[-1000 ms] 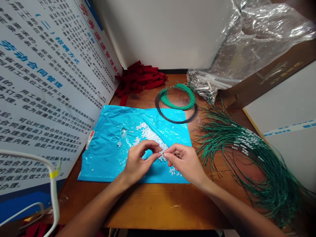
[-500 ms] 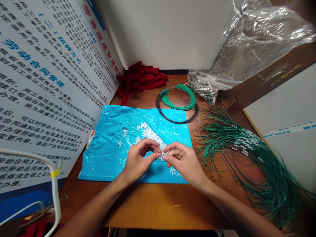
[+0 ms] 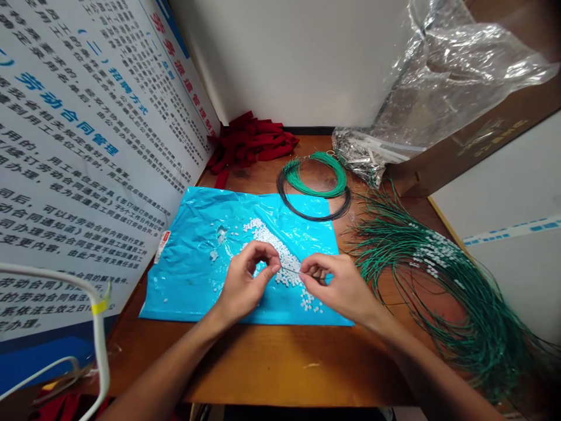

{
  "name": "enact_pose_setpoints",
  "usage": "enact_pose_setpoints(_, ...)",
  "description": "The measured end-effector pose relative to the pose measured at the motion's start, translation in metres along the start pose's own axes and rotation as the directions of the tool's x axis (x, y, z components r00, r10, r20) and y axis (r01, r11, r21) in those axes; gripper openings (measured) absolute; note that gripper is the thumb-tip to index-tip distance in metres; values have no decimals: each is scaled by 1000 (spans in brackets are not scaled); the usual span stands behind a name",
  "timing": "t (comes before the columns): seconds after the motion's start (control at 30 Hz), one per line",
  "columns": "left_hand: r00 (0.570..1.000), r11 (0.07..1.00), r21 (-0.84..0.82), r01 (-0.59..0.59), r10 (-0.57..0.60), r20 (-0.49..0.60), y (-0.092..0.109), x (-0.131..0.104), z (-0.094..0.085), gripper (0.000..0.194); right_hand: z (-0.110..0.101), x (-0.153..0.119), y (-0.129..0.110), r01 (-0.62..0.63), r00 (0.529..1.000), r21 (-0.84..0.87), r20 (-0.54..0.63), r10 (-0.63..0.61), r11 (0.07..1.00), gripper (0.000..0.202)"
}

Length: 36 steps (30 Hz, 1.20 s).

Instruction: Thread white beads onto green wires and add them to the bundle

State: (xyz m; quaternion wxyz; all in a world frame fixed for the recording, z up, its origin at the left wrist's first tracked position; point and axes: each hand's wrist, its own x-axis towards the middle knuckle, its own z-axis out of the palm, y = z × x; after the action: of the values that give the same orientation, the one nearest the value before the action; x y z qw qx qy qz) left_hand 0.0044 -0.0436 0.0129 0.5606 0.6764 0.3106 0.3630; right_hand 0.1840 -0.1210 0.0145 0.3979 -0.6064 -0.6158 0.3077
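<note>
Pale wall (image 3: pixel 298 58) rose beyond the 2 hands, and a printed panel (image 3: pixel 65 146) stood to their left. Beneath them ran a brown wooden table (image 3: pixel 272 362), on which a blue plastic sheet (image 3: pixel 184 245) lay directly under the hands. Right of the hands sprawled a big bundle of green strands (image 3: pixel 491 327); farther off on that side were a brown box (image 3: pixel 491 123) and a clear plastic bag (image 3: pixel 482 52). Past the hands and to their left sat a heap of red pieces (image 3: pixel 254 137). Just ahead, a green coil (image 3: pixel 333 175) and a dark coil (image 3: pixel 315 218) overlapped, the latter partly on the sheet.

Both hands were pinched: the left hand (image 3: pixel 248 280) and the right hand (image 3: pixel 339 286) gripped 1 thin dark strand (image 3: pixel 290 270) stretched between their fingertips, above the sheet. Whether it carried a bead could not be told.

Smallest were the loose white beads (image 3: pixel 267 237), piled just beyond and between the hands. Similar white bits (image 3: pixel 438 251) sat among the bundled strands, so much of the work seemed done there; judging by the pile, plenty of beads remained unused, and the strand between the fingers looked unfinished.
</note>
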Motion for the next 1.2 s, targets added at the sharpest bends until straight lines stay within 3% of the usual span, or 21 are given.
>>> enact_pose_setpoints(0.1,998,1000,7,-28,28,-55,2,7,-10,14,-44,3,12,38,991,-227,132,-8,973,8)
enact_pose_setpoints(0.17,994,998,50,-35,40,-100,2,11,-15,15,-71,3,23,60,975,-413,221,35,909,10)
enact_pose_setpoints(0.27,991,994,109,-26,40,-126,2,12,-16,17,-86,3,27,69,977,-532,206,51,844,12)
enact_pose_setpoints(0.33,995,993,114,-11,22,-99,0,10,-11,16,-73,4,20,100,986,-464,163,-27,880,14)
enact_pose_setpoints(0.47,1000,995,104,11,-7,-30,-4,4,0,14,-21,7,-3,157,987,-214,79,-143,964,14)
enact_pose_setpoints(0.57,1000,995,98,16,-17,8,-6,-1,6,15,11,6,-8,53,994,-32,96,-49,998,10)
enact_pose_setpoints(0.63,1000,996,90,21,-23,19,-6,-2,8,15,21,5,-5,-50,996,52,79,45,997,12)
enact_pose_setpoints(0.8,999,997,55,44,-45,8,-6,-3,10,15,25,5,2,-208,978,194,51,202,959,9)
enact_pose_setpoints(1.2,959,945,-175,276,-258,116,1,2,5,28,20,6,4,-266,963,357,69,259,895,7)
